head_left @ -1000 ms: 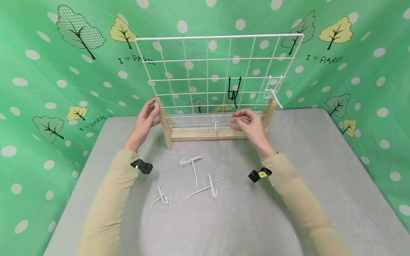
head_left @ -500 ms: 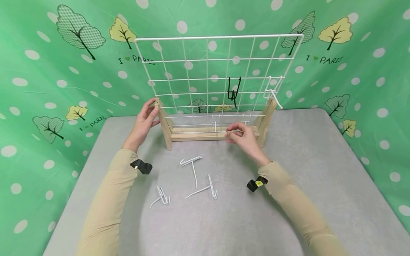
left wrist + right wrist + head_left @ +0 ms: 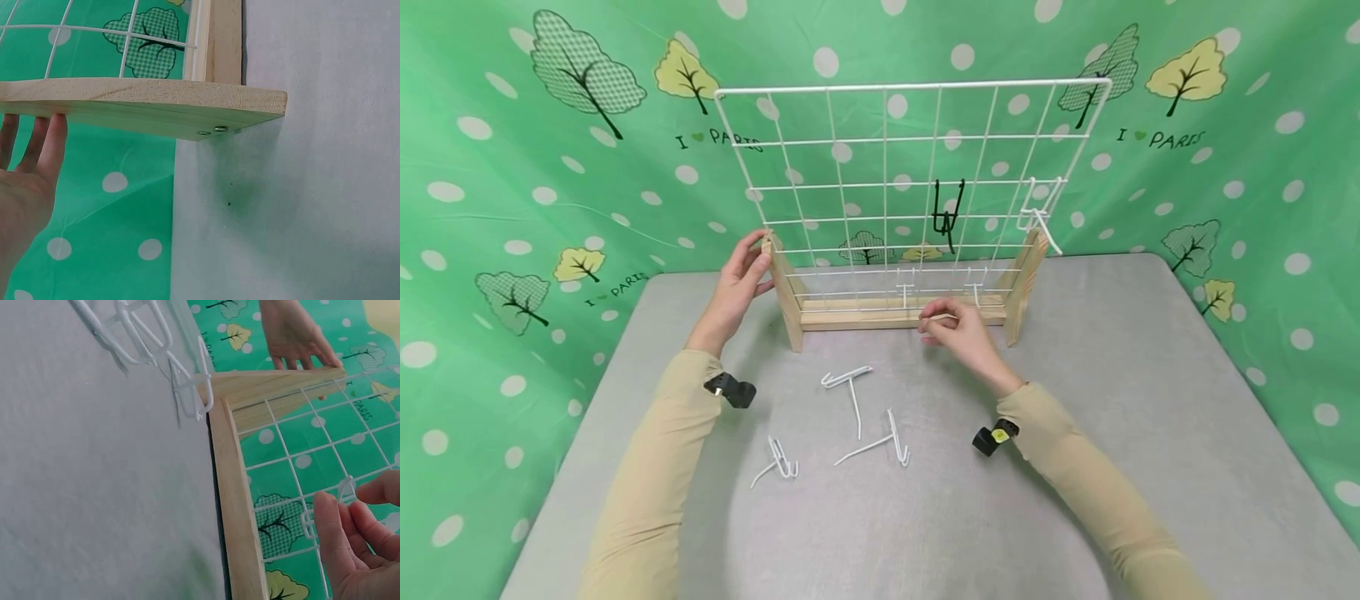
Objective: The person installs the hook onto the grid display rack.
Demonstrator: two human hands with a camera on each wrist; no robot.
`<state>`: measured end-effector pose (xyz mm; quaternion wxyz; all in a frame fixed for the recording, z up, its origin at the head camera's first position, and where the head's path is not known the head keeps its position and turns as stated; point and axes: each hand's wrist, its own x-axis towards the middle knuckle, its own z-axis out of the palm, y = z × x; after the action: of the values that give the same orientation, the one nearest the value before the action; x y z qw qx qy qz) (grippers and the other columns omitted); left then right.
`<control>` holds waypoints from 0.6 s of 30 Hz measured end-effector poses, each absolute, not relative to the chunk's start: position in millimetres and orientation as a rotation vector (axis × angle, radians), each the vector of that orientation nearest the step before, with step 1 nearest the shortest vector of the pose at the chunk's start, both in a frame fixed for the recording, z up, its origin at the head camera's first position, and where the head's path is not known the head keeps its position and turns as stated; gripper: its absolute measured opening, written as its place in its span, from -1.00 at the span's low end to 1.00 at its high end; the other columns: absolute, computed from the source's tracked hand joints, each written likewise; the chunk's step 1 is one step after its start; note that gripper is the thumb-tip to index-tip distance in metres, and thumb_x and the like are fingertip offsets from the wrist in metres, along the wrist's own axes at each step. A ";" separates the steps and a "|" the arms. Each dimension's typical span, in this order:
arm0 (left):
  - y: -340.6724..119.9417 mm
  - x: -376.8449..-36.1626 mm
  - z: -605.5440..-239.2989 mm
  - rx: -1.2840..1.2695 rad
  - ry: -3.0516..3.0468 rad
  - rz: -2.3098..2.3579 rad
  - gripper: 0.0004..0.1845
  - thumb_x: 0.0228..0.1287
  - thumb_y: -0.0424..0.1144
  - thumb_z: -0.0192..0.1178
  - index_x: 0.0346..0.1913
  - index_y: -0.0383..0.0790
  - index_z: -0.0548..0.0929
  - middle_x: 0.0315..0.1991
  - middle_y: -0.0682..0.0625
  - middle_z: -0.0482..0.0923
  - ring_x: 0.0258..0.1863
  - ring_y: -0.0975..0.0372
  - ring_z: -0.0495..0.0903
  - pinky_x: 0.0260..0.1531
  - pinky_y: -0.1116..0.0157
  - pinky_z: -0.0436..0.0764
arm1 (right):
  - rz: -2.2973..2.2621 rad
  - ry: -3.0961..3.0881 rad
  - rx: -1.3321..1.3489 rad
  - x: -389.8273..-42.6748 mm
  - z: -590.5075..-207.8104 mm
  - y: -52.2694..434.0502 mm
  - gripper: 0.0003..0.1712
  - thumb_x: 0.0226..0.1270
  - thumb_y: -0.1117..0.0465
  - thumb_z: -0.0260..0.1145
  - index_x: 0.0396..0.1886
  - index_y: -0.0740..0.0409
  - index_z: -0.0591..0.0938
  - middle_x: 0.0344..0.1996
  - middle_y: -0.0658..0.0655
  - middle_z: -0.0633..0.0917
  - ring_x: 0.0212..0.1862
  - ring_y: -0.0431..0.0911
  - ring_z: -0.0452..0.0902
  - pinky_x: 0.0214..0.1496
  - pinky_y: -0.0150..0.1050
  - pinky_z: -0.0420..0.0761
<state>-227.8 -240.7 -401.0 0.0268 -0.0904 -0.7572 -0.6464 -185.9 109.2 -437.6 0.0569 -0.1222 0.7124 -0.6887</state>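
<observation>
White hook (image 3: 973, 291): it hangs on the bottom row of the wire grid (image 3: 910, 179), right of the other low hook (image 3: 905, 287). My right hand (image 3: 955, 329) grip sits just in front, fingers curled, pinching the hook's prong tip as far as I can tell. Left hand (image 3: 737, 287) lies flat with straight fingers against the grid's left wooden post (image 3: 784, 292). Judgement: keep that post braced, check the hook seats squarely, let go gently.

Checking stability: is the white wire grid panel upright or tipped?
Upright: the white wire grid panel stands in its wooden base, left hand touching the post.
</observation>
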 end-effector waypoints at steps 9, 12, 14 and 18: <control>-241.2 -228.6 -402.0 -0.284 -2.348 -1.965 -0.47 0.51 -0.03 -0.03 0.46 0.05 0.20 0.36 -0.25 0.21 0.32 -0.01 0.26 0.22 -0.03 0.43 | -1.984 2.218 -0.385 -184.6 -443.8 99.5 -0.78 0.21 0.57 0.19 -0.13 0.56 0.50 -0.20 0.46 0.59 -0.25 -0.01 0.64 -0.22 -0.27 0.72; -240.6 -227.7 -401.0 -0.290 -2.342 -1.973 -0.47 0.52 -0.06 -0.05 0.47 0.02 0.19 0.35 -0.25 0.22 0.31 -0.01 0.26 0.23 -0.05 0.41 | -1.917 2.257 -0.413 -183.8 -444.7 94.9 -0.78 0.19 0.56 0.20 -0.15 0.53 0.52 -0.25 0.36 0.62 -0.27 -0.01 0.64 -0.23 -0.27 0.71; -240.1 -227.1 -400.4 -0.294 -2.337 -1.982 -0.47 0.53 -0.07 -0.06 0.47 0.01 0.18 0.35 -0.25 0.22 0.31 -0.01 0.26 0.23 -0.06 0.40 | -1.885 2.271 -0.427 -183.3 -444.9 91.2 -0.80 0.18 0.56 0.20 -0.17 0.50 0.53 -0.27 0.33 0.63 -0.27 0.01 0.64 -0.24 -0.26 0.71; -239.8 -227.0 -400.1 -0.294 -2.338 -1.983 -0.47 0.53 -0.10 -0.06 0.47 0.01 0.18 0.34 -0.24 0.23 0.31 0.00 0.25 0.24 -0.06 0.39 | -1.845 2.289 -0.463 -183.0 -446.5 84.3 -0.79 0.15 0.57 0.20 -0.18 0.48 0.55 -0.27 0.31 0.64 -0.28 0.03 0.64 -0.25 -0.25 0.71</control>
<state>-227.0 -239.8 -400.1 0.0310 -0.0954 -0.7588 -0.6436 -183.0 84.3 -446.5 0.0823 -0.1549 0.7665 -0.6178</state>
